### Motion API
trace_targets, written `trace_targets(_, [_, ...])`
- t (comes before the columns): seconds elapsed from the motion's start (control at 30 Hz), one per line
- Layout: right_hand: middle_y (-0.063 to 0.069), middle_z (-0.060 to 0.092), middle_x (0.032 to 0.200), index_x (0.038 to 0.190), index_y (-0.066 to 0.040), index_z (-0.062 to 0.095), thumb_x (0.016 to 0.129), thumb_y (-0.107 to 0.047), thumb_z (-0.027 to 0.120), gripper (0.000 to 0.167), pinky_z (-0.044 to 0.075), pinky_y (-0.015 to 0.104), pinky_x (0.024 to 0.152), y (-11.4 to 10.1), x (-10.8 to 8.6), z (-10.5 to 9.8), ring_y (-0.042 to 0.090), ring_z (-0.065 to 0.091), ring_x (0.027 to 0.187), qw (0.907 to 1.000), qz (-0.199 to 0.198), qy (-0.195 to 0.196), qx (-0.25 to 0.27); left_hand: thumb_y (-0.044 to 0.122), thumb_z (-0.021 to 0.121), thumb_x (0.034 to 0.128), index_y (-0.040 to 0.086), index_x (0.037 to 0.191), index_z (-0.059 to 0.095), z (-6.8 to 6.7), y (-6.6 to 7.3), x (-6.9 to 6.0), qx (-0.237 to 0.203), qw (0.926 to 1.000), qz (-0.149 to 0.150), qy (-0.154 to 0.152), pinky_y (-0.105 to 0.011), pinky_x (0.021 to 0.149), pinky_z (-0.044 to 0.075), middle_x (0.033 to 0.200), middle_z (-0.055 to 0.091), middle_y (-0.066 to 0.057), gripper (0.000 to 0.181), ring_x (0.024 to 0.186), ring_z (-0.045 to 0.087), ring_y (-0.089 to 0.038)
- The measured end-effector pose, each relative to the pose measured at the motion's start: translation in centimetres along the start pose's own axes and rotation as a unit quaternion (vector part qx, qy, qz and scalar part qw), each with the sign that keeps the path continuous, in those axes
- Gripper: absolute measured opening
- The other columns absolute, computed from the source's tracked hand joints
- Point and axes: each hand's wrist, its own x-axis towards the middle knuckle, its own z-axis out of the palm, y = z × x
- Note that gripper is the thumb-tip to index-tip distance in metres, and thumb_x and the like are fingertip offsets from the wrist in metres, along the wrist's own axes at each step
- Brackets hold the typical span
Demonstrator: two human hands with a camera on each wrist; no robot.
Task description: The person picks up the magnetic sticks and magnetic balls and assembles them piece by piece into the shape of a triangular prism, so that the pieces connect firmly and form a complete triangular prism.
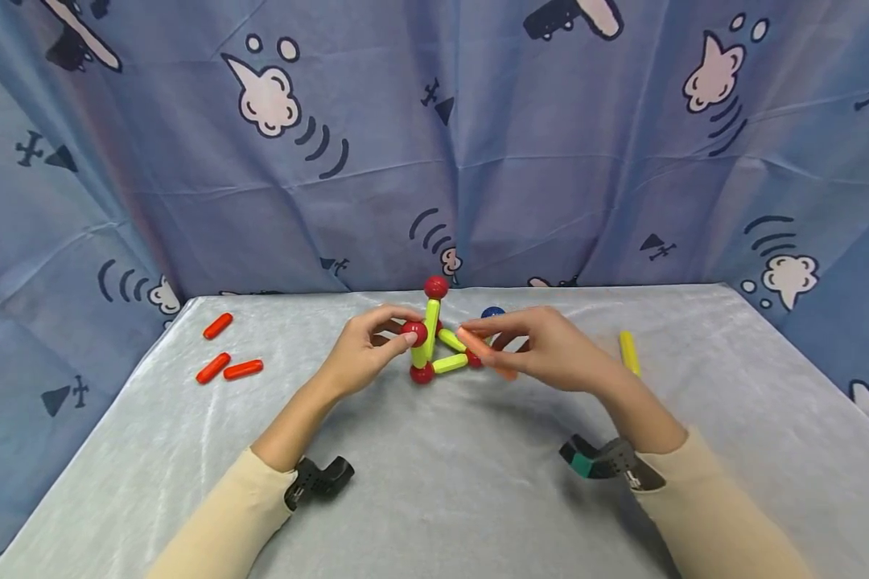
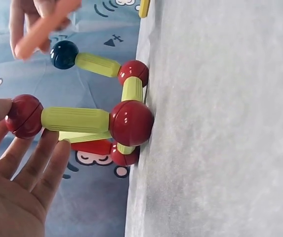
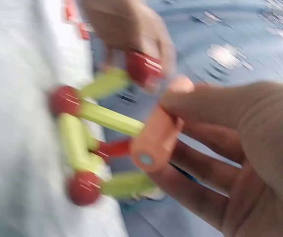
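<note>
A frame of yellow-green magnetic rods (image 1: 450,364) and red balls (image 1: 422,373) stands on the table, with upright rods rising from its corners. My left hand (image 1: 369,347) pinches the red ball (image 2: 24,116) topping the near left upright. A taller upright behind it carries another red ball (image 1: 436,287). At the right corner a dark blue ball (image 2: 64,54) caps a third upright. Between thumb and fingers, my right hand (image 1: 553,350) holds an orange magnetic rod (image 3: 158,133), apart from the balls; its metal tip shows in the right wrist view, which is blurred.
Three loose red-orange rods (image 1: 242,369) lie on the left of the grey cloth-covered table (image 1: 434,482). A yellow rod (image 1: 628,352) lies beyond my right forearm. Low in the frame, a red rod (image 2: 93,146) shows. A blue patterned curtain (image 1: 376,145) hangs behind the table.
</note>
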Motion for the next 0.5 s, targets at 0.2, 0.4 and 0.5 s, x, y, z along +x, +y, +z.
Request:
trace_targets(0.2, [0.000,0.077,0.100,0.127,-0.020,0.073,0.088,-0.012,0.078,0.040,0.051,0.021,0.057,-0.5,1.4,4.1,0.008,0.064,0.073,0.9958,-0.036,0.057,-0.061,0.014,0.065,0.0977,0.008,0.123,0.069,0.1,0.2,-0.1,0.007,1.0000,0.000,0.000,-0.033,0.085,0.060,0.123,0.070,-0.010,0.026,0.101,0.070,-0.023])
trace_targets(0.4, [0.002,0.079,0.100,0.121,-0.015,0.076,0.085,-0.009,0.080,0.037,0.052,0.021,0.059,-0.1,1.6,5.5,0.007,0.060,0.065,0.9876,-0.067,0.113,-0.086,0.018,0.066,0.0981,0.009,0.124,0.069,0.3,0.6,-0.1,0.028,0.9996,0.005,-0.007,-0.035,0.086,0.060,0.122,0.071,-0.007,0.028,0.102,0.071,-0.020])
trace_targets(0.5, [0.004,0.079,0.101,0.117,-0.013,0.077,0.083,-0.010,0.082,0.034,0.057,0.025,0.062,0.1,1.5,5.4,0.006,0.066,0.068,0.9815,-0.086,0.143,-0.094,0.019,0.067,0.0978,0.010,0.124,0.070,0.2,0.5,0.0,0.033,0.9995,0.001,-0.003,-0.034,0.086,0.060,0.122,0.071,-0.005,0.028,0.103,0.070,-0.019])
